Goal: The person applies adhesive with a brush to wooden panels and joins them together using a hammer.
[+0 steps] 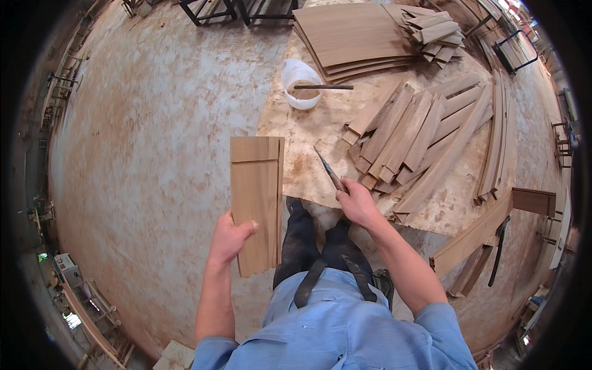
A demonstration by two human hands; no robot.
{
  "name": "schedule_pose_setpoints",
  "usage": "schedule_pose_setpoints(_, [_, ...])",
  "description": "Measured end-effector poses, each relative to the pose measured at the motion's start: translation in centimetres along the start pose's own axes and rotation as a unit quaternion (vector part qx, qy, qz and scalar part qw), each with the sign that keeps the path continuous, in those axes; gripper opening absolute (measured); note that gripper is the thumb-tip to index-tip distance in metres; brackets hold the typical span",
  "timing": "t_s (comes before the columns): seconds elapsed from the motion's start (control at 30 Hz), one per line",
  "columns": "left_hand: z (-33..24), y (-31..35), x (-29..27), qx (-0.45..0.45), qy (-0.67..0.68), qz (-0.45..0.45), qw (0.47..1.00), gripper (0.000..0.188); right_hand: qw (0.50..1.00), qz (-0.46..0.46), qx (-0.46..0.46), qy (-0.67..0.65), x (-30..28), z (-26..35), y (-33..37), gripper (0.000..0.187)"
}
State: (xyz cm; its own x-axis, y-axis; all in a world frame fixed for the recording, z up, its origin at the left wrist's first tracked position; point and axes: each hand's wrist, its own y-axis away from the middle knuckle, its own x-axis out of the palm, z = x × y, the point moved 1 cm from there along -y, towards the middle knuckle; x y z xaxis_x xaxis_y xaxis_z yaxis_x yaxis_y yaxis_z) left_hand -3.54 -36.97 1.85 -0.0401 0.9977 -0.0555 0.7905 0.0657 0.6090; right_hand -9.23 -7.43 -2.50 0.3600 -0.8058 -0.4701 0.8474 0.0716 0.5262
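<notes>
My left hand (233,235) grips a flat wooden board (256,197) by its lower left edge, thumb across its face. The board stands lengthwise away from me, with a groove across its far end and a stepped right edge. In my right hand (357,202) is a slim tool with a pointed metal blade (325,163), its short handle inside my closed fingers. The blade points forward and left, apart from the board. Beyond both hands stands a white plastic tub (300,73) with a tan substance inside and a dark stick (336,87) lying across its rim.
Right of the tub, several wooden strips (410,123) lie heaped on a stained plywood sheet (302,179). Farther off are stacked wide panels (354,37) and shorter pieces (435,34). A joined wooden frame (475,231) stands at right; dark metal stands (213,11) are at the back.
</notes>
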Motion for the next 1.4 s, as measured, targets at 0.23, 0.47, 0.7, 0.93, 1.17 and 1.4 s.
schedule_pose_setpoints(0.23, [0.8,0.2,-0.3,-0.022,0.116,0.022,0.993,0.042,0.977,0.104,-0.037,-0.180,-0.6,3.2,4.2,0.029])
schedule_pose_setpoints(0.47, [1.4,0.1,0.0,-0.024,0.102,0.002,0.994,0.038,0.979,0.113,-0.073,-0.154,0.0,4.7,2.3,0.028])
schedule_pose_setpoints(0.7, [0.9,0.4,1.2,0.021,-0.041,-0.048,0.998,0.034,0.982,0.129,-0.063,-0.126,0.1,5.6,0.7,0.027])
schedule_pose_setpoints(0.93, [1.4,0.1,0.9,0.017,-0.055,-0.067,0.996,0.034,0.976,0.194,0.007,-0.103,-0.1,6.5,0.9,0.029])
schedule_pose_setpoints(1.17, [-0.7,-1.2,-2.1,0.068,-0.115,-0.164,0.977,0.031,0.996,-0.016,-0.067,0.062,1.0,2.4,-1.2,0.032])
schedule_pose_setpoints(1.4, [-2.3,-4.5,-6.6,0.043,-0.335,-0.323,0.884,0.035,0.944,-0.110,-0.121,0.285,3.6,1.2,-5.6,0.043])
